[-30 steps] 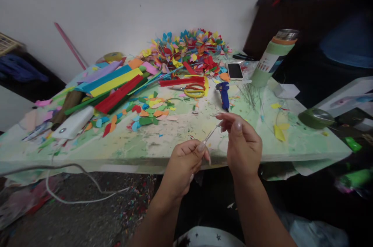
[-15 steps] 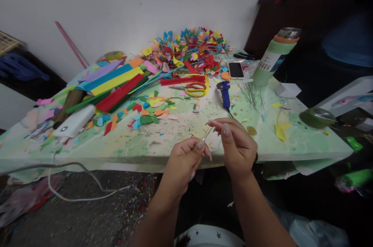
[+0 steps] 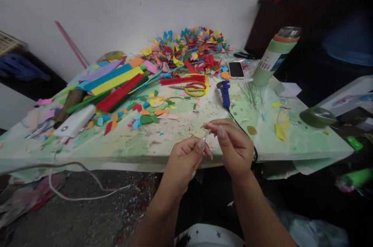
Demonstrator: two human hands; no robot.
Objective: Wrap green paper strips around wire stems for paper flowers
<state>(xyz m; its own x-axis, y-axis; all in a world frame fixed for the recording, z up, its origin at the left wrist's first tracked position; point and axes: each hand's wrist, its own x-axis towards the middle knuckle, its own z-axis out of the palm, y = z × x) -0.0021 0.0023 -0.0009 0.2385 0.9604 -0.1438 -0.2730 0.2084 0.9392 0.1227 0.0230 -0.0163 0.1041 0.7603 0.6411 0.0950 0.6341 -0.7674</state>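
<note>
My left hand (image 3: 186, 157) is closed, thumb and forefinger pinching a few thin, pale wire-like strands (image 3: 207, 134) above the table's front edge. Just to the right, my right hand (image 3: 234, 144) has its fingers stretched toward the strands' upper ends, the fingertips at or against them. Its thumb stands apart from the fingers. Exactly what the strands are is too small to tell. Beyond the hands lie a blue hot glue gun (image 3: 224, 94) and yellow-and-red scissors (image 3: 194, 90).
Cut paper petals (image 3: 154, 111) lie scattered left of centre, beside coloured paper strips (image 3: 113, 79) and a white power bank (image 3: 75, 121). Paper flowers (image 3: 189, 46) are heaped at the back. A phone (image 3: 236, 70), a green bottle (image 3: 272, 58) and thin wires (image 3: 251, 93) are at right.
My right hand has shifted slightly left, its fingertips nearer the strands' ends. My left hand stays almost in place with its pinch. More of the glue gun's cord shows.
</note>
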